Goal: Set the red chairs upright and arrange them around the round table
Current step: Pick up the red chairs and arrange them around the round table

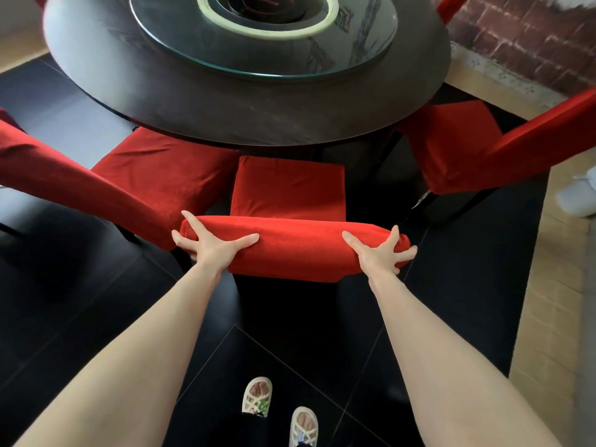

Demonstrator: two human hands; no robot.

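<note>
Chair covers (290,250): red cloth, matt, fine nap. Table top (258,121): dark wood, grain visible, dull sheen. Turntable (180,50): clear glass, glossy. Floor tiles (96,317): black, polished, reflective. Wall (532,43): rough brick.

No legible text, brand or number. Reddish marks reflected in the glass turntable (364,43) on the round worktop (258,117) are too blurred to read. A small pale sticker (421,199) on a dark leg of the right-hand red chair (451,150) is too small to read
</note>
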